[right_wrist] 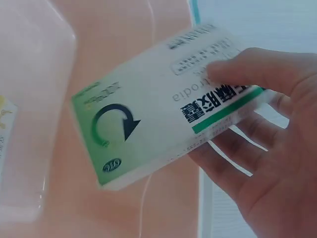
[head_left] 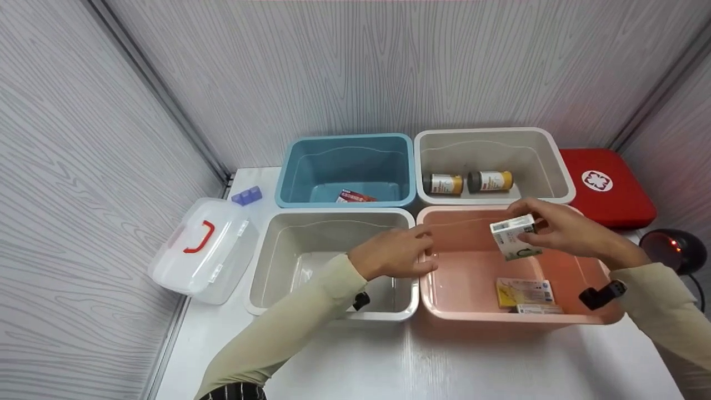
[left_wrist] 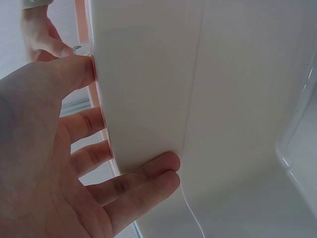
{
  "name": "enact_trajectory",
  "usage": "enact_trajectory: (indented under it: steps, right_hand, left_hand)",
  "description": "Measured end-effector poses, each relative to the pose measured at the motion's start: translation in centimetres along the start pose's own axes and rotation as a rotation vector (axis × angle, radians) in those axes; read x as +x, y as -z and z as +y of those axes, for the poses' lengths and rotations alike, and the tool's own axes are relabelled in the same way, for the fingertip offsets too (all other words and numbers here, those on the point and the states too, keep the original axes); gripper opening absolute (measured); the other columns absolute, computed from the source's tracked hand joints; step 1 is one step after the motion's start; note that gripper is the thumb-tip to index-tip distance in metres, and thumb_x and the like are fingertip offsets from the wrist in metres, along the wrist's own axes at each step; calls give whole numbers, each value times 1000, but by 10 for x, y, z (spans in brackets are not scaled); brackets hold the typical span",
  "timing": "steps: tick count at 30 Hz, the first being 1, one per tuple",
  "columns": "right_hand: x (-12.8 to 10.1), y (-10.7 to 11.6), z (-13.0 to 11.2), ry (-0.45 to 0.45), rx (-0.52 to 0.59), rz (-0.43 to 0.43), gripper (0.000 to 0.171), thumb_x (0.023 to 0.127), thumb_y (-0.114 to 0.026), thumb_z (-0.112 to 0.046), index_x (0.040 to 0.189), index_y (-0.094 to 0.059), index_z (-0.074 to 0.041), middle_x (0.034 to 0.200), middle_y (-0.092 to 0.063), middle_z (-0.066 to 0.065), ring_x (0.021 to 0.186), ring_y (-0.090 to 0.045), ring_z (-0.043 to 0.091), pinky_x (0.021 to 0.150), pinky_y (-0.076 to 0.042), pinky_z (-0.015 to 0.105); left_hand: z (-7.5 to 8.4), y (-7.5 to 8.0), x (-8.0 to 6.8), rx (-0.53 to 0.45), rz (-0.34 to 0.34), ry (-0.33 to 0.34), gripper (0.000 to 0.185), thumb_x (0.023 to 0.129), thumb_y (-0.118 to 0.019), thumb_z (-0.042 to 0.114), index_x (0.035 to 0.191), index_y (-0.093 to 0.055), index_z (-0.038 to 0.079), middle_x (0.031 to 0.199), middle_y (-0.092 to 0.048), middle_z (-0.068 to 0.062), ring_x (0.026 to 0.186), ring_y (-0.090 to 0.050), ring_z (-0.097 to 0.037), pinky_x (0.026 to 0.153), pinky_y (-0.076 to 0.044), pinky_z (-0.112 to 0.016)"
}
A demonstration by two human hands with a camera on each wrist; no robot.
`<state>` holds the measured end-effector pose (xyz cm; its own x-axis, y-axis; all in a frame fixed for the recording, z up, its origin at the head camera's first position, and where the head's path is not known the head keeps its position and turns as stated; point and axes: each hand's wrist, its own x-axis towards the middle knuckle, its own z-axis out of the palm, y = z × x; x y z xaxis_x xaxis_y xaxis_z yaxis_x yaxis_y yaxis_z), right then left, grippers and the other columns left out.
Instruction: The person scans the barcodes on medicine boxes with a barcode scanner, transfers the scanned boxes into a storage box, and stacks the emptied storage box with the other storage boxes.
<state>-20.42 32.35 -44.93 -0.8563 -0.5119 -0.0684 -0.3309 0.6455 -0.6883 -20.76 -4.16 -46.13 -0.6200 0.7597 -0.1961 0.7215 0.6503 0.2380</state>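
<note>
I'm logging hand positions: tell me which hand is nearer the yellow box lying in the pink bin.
Right. The right hand holds a green-and-white box just above the yellow box; the left hand rests on the rims between the pink bin and the white bin, farther off.

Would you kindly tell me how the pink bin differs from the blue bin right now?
The pink bin sits in the near row; the blue bin is behind. The pink bin has two flat boxes inside, the blue bin one red packet. Both are open, rectangular and alike in shape.
</note>
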Motion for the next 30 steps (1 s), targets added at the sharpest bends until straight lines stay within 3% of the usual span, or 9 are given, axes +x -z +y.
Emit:
enact_trajectory:
  steps: [9, 18, 25, 30]
  right_hand:
    - [-11, 3, 4, 116, 2, 135, 38, 99, -77, -2, 134, -66, -14, 126, -69, -1, 104, -66, 3, 87, -57, 14]
    - [-21, 8, 10, 113, 4, 279, 39, 98, -77, 0, 133, -60, -4, 122, -64, -18, 102, -64, -2, 86, -53, 7]
    - [-30, 10, 17, 98, 53, 306, 60, 99, -71, 6, 154, -51, -7, 131, -60, -17, 103, -65, -2, 88, -53, 7]
    - [-35, 12, 23, 92, 47, 359, 57, 97, -74, 7, 150, -55, -5, 127, -63, -19, 99, -67, -3, 86, -53, 7]
  left_hand:
    - [1, 0, 0, -17, -1, -2, 42, 108, -53, 47, 129, -67, 14, 156, -53, -4, 112, -68, -28, 102, -58, -41]
    - [0, 0, -1, -9, 3, -6, 42, 108, -53, 48, 128, -68, 14, 156, -54, -5, 113, -68, -28, 101, -59, -41]
    - [-1, -2, 1, -11, -4, 6, 42, 108, -53, 47, 130, -67, 15, 161, -53, -6, 122, -69, -31, 108, -57, -42]
    - [0, -1, 1, -7, -7, 6, 42, 108, -52, 48, 131, -67, 16, 161, -52, -6, 123, -69, -30, 108, -57, -42]
